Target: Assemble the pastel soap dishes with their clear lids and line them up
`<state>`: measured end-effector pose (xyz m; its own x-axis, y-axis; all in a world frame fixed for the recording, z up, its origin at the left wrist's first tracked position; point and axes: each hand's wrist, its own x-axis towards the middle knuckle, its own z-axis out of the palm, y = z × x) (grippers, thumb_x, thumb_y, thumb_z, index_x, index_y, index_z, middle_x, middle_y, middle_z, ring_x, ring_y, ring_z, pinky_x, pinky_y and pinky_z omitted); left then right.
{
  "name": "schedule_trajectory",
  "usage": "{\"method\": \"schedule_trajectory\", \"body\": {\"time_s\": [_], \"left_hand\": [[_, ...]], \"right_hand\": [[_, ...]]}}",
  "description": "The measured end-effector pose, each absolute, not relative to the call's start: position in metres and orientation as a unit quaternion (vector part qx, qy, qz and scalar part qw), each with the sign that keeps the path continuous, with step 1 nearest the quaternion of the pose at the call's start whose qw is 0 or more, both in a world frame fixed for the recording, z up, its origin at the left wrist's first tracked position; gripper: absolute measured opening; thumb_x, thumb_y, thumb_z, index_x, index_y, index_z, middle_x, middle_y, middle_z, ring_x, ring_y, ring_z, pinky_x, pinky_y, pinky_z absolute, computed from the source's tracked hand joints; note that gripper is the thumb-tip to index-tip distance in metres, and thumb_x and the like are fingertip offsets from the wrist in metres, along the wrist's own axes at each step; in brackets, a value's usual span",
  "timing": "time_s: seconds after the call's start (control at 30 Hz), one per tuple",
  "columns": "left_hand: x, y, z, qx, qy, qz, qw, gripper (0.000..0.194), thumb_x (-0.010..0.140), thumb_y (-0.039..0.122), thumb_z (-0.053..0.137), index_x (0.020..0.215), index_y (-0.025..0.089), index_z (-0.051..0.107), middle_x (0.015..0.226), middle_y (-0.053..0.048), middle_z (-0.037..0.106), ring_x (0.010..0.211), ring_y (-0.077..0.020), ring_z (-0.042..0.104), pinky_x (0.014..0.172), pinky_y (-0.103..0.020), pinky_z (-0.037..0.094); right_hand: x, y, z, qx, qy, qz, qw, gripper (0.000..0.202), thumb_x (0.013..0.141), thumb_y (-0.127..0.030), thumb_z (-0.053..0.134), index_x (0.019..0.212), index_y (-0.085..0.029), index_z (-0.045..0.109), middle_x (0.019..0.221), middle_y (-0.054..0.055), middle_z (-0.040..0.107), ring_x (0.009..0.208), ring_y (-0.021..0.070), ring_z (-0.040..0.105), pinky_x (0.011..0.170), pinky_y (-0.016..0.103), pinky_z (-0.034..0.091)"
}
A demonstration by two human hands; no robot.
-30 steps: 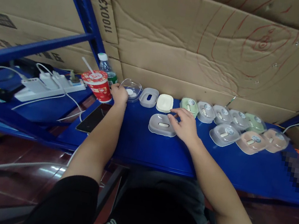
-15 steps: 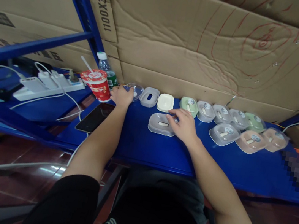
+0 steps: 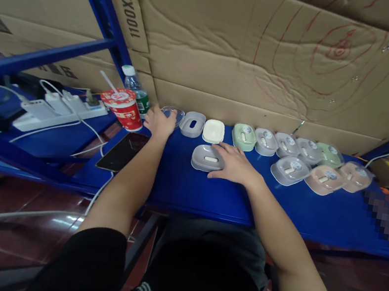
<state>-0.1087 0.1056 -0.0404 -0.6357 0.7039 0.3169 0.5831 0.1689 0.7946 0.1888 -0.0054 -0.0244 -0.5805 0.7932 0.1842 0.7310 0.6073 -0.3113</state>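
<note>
My left hand [image 3: 161, 122] reaches to the far left of the blue shelf, its fingers curled over the left side of a clear plastic lid [image 3: 179, 119]. The hand hides part of that lid. My right hand [image 3: 234, 163] wraps round the right end of a grey plastic box [image 3: 199, 159], thumb at the front edge and fingers behind. That box lies flat, uncovered, with a pale oblong piece [image 3: 210, 159] in its middle. Behind it stand a grey tray with an oblong slot [image 3: 185, 128] and a cream-coloured shallow dish [image 3: 213, 131].
Several lidded boxes in green, grey and pink, such as a green one [image 3: 244, 138], stand to the right. On the left are a red cup with a straw [image 3: 124, 114], a water bottle [image 3: 142, 101], a phone [image 3: 117, 154] and a power strip [image 3: 29, 119]. Cardboard [image 3: 212, 43] walls the back.
My right hand has come down from above the grey box and closed round its right end. The left hand stays at the clear lid. The view has shifted slightly.
</note>
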Motion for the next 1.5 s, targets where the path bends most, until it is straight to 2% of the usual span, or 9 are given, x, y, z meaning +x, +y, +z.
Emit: {"method": "schedule_trajectory", "body": {"time_s": [0.1, 0.2, 0.37, 0.63, 0.83, 1.03, 1.23, 1.37, 1.5], "left_hand": [[-0.097, 0.096, -0.031, 0.512, 0.702, 0.494, 0.015, 0.048, 0.087, 0.045, 0.077, 0.127, 0.019, 0.068, 0.154, -0.022, 0.056, 0.150, -0.0448, 0.041, 0.126, -0.066, 0.026], [-0.081, 0.082, -0.019, 0.655, 0.581, 0.482, 0.040, 0.038, 0.091, 0.047, 0.073, 0.119, 0.021, 0.073, 0.137, -0.015, 0.068, 0.138, -0.0367, 0.056, 0.124, -0.057, 0.035], [-0.052, 0.050, -0.005, 0.831, 0.394, 0.354, 0.172, 0.058, 0.087, 0.060, 0.075, 0.131, 0.023, 0.071, 0.134, -0.012, 0.072, 0.126, -0.0336, 0.066, 0.115, -0.052, 0.049], [-0.033, 0.043, -0.017, 0.851, 0.328, 0.332, 0.239, 0.077, 0.088, 0.059, 0.074, 0.154, 0.024, 0.054, 0.161, -0.016, 0.054, 0.150, -0.0352, 0.051, 0.127, -0.055, 0.038], [-0.030, 0.053, -0.029, 0.838, 0.323, 0.358, 0.254, 0.074, 0.085, 0.065, 0.076, 0.144, 0.023, 0.062, 0.153, -0.018, 0.061, 0.145, -0.0347, 0.056, 0.123, -0.056, 0.043], [-0.028, 0.052, -0.031, 0.863, 0.328, 0.327, 0.201, 0.069, 0.064, 0.049, 0.095, 0.125, 0.026, 0.071, 0.128, -0.014, 0.072, 0.125, -0.0349, 0.068, 0.109, -0.055, 0.056], [-0.032, 0.046, -0.017, 0.829, 0.375, 0.355, 0.214, 0.041, 0.095, 0.044, 0.065, 0.129, 0.022, 0.064, 0.125, -0.013, 0.073, 0.109, -0.0274, 0.072, 0.096, -0.046, 0.060], [-0.033, 0.039, -0.007, 0.843, 0.349, 0.398, 0.101, 0.055, 0.098, 0.037, 0.061, 0.149, 0.021, 0.053, 0.147, -0.016, 0.064, 0.134, -0.0320, 0.062, 0.115, -0.052, 0.051], [-0.026, 0.026, 0.000, 0.863, 0.294, 0.408, 0.059, 0.053, 0.104, 0.047, 0.055, 0.153, 0.026, 0.051, 0.163, -0.015, 0.051, 0.152, -0.0328, 0.048, 0.124, -0.055, 0.041]], "right_hand": [[0.188, -0.004, -0.026, -0.440, -0.880, 0.094, 0.155, 0.102, 0.070, -0.056, 0.093, 0.158, -0.026, 0.050, 0.157, 0.020, 0.058, 0.143, 0.0465, 0.055, 0.121, 0.072, 0.037], [0.187, -0.004, -0.021, -0.448, -0.871, 0.109, 0.173, 0.099, 0.069, -0.049, 0.093, 0.155, -0.024, 0.052, 0.145, 0.020, 0.065, 0.132, 0.0447, 0.063, 0.111, 0.065, 0.050], [0.191, -0.003, -0.009, -0.484, -0.820, 0.136, 0.273, 0.090, 0.071, -0.047, 0.089, 0.149, -0.020, 0.054, 0.146, 0.021, 0.061, 0.133, 0.0416, 0.062, 0.108, 0.058, 0.054], [0.203, 0.011, -0.005, -0.511, -0.696, 0.171, 0.475, 0.054, 0.076, -0.052, 0.083, 0.118, -0.024, 0.065, 0.117, 0.010, 0.074, 0.110, 0.0314, 0.071, 0.101, 0.053, 0.056], [0.201, 0.011, -0.006, -0.505, -0.698, 0.160, 0.482, 0.046, 0.077, -0.054, 0.082, 0.110, -0.024, 0.068, 0.117, 0.010, 0.074, 0.109, 0.0306, 0.069, 0.101, 0.052, 0.055], [0.201, 0.013, -0.010, -0.516, -0.699, 0.186, 0.459, 0.048, 0.077, -0.055, 0.082, 0.112, -0.025, 0.067, 0.119, 0.011, 0.073, 0.112, 0.0321, 0.069, 0.103, 0.054, 0.054], [0.196, 0.010, -0.009, -0.525, -0.646, 0.169, 0.527, 0.057, 0.080, -0.065, 0.079, 0.117, -0.025, 0.064, 0.120, 0.011, 0.073, 0.109, 0.0305, 0.070, 0.100, 0.052, 0.056], [0.200, 0.012, -0.007, -0.534, -0.594, 0.150, 0.583, 0.058, 0.086, -0.080, 0.065, 0.107, -0.026, 0.064, 0.109, 0.010, 0.074, 0.102, 0.0282, 0.071, 0.092, 0.047, 0.058], [0.215, 0.025, -0.009, -0.532, -0.578, 0.141, 0.603, 0.069, 0.094, -0.088, 0.044, 0.107, -0.024, 0.065, 0.101, 0.011, 0.073, 0.099, 0.0293, 0.073, 0.085, 0.045, 0.060]]}}
